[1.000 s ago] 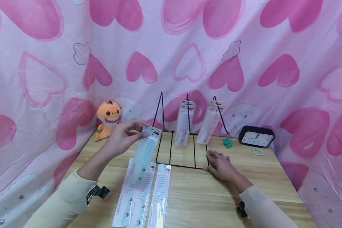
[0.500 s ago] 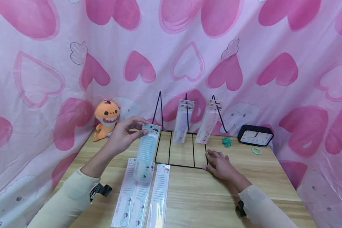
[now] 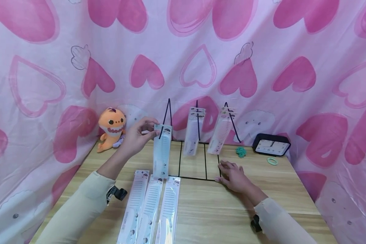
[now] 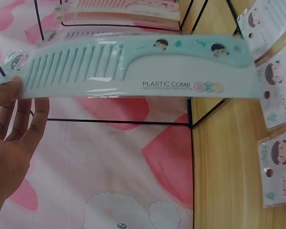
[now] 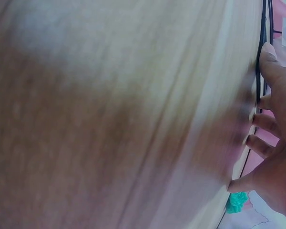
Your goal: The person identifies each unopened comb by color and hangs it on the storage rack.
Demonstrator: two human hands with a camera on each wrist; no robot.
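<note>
My left hand [image 3: 140, 137] pinches the top of a light green plastic comb [image 3: 161, 156] in a clear packet, between thumb and fingers. The packet hangs upright at the left prong of a black wire rack [image 3: 205, 162]; the prong's end shows in front of the card's top. In the left wrist view, the comb [image 4: 95, 67] lies across the picture with its printed label readable. My right hand [image 3: 235, 176] rests at the right side of the rack's base, fingers spread, touching the wire and tabletop. Packaged combs [image 3: 195, 132] hang on the middle prong, and pink ones [image 3: 221, 134] on the right prong.
Three packaged combs [image 3: 150, 206] lie side by side on the wooden table [image 3: 219, 217] in front of the rack. An orange plush toy [image 3: 111, 127] sits at the back left. At the back right are a black clock [image 3: 271, 145], a green clump [image 3: 240, 151] and a pale green ring [image 3: 272, 161].
My left hand has carried the light green comb forward, up and slightly right, to the left prong; the packet now hangs more upright. My right hand has stayed at the rack's base.
</note>
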